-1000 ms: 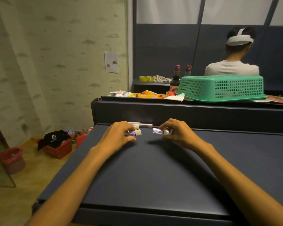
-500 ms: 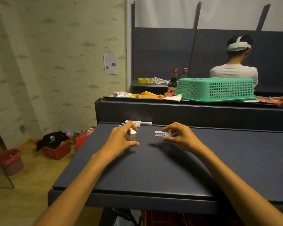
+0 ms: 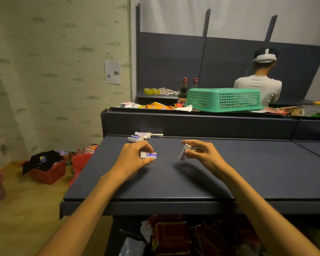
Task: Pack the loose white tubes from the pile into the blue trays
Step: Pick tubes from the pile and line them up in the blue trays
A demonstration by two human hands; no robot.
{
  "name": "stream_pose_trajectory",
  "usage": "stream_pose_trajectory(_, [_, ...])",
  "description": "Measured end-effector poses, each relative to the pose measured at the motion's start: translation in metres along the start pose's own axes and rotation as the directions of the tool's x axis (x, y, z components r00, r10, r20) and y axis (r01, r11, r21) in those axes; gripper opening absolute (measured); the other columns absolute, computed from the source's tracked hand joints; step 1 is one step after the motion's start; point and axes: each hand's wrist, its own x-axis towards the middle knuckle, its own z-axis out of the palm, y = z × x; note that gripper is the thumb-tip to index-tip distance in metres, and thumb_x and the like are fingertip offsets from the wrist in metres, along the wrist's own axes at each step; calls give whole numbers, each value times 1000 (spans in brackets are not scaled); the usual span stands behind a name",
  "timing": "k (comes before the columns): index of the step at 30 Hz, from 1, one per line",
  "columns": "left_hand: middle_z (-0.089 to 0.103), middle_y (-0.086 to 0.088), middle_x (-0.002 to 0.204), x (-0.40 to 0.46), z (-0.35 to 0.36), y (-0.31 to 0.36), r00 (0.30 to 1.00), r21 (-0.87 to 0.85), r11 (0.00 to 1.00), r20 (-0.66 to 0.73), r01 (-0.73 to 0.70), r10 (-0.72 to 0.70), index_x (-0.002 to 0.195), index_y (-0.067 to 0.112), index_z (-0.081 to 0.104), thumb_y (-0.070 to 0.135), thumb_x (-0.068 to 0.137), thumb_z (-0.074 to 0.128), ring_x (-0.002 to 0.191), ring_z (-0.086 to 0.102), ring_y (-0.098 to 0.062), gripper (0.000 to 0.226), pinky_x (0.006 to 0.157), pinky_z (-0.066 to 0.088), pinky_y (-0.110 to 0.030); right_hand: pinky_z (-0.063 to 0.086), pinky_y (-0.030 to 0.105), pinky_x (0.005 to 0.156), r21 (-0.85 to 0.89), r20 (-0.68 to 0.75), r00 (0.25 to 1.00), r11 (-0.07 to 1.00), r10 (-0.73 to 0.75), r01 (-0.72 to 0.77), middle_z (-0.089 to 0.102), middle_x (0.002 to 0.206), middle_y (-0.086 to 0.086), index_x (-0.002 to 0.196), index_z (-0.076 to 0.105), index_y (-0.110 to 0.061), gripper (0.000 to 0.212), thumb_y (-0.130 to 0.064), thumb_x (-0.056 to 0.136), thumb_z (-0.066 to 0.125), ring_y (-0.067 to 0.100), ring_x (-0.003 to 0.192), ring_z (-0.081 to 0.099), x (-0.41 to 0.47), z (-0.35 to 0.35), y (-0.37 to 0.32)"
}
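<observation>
White tube (image 3: 148,155) in your left grip (image 3: 135,156), another (image 3: 183,152) pinched in right grip (image 3: 201,154); loose pinch w/ tilt may drop it.

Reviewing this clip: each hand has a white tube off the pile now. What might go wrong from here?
1. The right hand pinches its tube by one end, tilted above the dark table; a light grip like that may let it slip.
2. No blue tray shows clearly in view, so both tubes may travel some way, including the left hand's tube.
3. The remaining tubes lie near the table's far left corner; a nudge might push them off.
</observation>
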Motion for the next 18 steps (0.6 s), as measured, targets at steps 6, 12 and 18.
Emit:
stream_pose_trajectory(6, [72, -1, 91, 2, 17, 20, 996, -62, 995, -41, -83, 80, 99, 8, 70, 5, 71, 81, 79, 66, -8, 30, 74, 45, -3, 52, 20, 71, 15, -130, 991, 1000, 24, -22, 69, 96, 3, 105, 58, -8, 21, -6, 86, 69, 15, 85, 67, -22, -20, -4])
stream_pose_trajectory(12, [73, -1, 87, 10, 59, 51, 975, -41, 974, 3, -223, 223, 90, 9, 75, 16, 66, 66, 84, 62, -5, 26, 79, 40, 0, 54, 28, 65, -19, -135, 990, 999, -43, 41, 72, 96, 9, 106, 66, -9, 16, -14, 91, 65, 17, 74, 65, -58, -60, -1])
stream_pose_trajectory(18, [72, -1, 85, 21, 123, 114, 946, -67, 945, 38, -319, 322, 86, 10, 76, 13, 66, 66, 85, 60, -8, 23, 76, 38, -1, 55, 27, 63, -94, -134, 990, 995, -52, 39, 70, 93, 16, 110, 67, -16, 19, -11, 93, 61, 18, 71, 64, -115, -131, 5])
